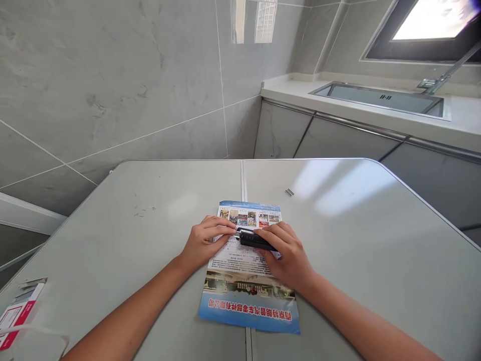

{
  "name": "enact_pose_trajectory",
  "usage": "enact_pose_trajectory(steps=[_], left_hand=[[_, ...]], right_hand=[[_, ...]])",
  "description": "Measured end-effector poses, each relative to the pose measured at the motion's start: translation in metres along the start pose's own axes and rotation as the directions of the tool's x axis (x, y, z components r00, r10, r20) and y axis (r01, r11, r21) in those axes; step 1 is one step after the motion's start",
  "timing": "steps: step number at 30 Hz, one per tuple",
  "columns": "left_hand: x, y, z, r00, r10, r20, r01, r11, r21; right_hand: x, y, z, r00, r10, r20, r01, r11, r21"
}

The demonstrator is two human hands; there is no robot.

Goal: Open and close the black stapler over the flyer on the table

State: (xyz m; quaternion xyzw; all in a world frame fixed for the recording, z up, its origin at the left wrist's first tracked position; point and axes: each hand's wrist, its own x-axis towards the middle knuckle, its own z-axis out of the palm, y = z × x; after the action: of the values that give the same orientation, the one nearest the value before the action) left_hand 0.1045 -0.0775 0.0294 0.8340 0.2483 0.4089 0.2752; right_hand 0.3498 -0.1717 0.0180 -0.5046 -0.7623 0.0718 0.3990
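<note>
A black stapler (257,239) lies across a printed leaflet (248,286), its metal end pointing left. My right hand (287,253) is closed around the stapler's rear part, with the fingers over its top. At the metal end, the fingertips of my left hand (210,238) pinch the stapler's nose; whether a small piece is also between them is hidden. Pictures, small text and a blue band with red characters, upside down to me, cover the leaflet. Beyond it, to the right, lie short strips of staples (289,192).
A red and white packet (18,316) and a clear plastic piece (41,346) are at the table's lower left. Tiny loose bits (141,211) lie on the left half of the table (112,240). A counter with a sink (383,100) stands behind, at right.
</note>
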Motion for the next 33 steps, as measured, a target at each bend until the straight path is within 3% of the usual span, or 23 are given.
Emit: enact_pose_trajectory(steps=[6, 20, 28, 33], left_hand=[[-0.002, 0.001, 0.001, 0.998, 0.028, 0.061, -0.025, 0.999, -0.045], [-0.003, -0.001, 0.001, 0.985, 0.052, 0.162, -0.056, 0.998, 0.020], [-0.001, -0.007, -0.005, 0.991, 0.120, 0.063, -0.118, 0.992, -0.039], [0.002, -0.003, -0.007, 0.969, 0.229, 0.093, -0.223, 0.973, -0.066]], right_hand=[[0.000, -0.005, 0.001, 1.000, 0.008, 0.002, -0.008, 0.999, 0.044], [0.001, -0.004, -0.001, 1.000, -0.012, -0.005, 0.012, 0.999, 0.050], [0.014, 0.020, -0.021, 0.996, 0.008, -0.089, 0.009, 0.982, 0.190], [0.021, 0.030, -0.034, 0.996, -0.058, -0.063, 0.073, 0.962, 0.264]])
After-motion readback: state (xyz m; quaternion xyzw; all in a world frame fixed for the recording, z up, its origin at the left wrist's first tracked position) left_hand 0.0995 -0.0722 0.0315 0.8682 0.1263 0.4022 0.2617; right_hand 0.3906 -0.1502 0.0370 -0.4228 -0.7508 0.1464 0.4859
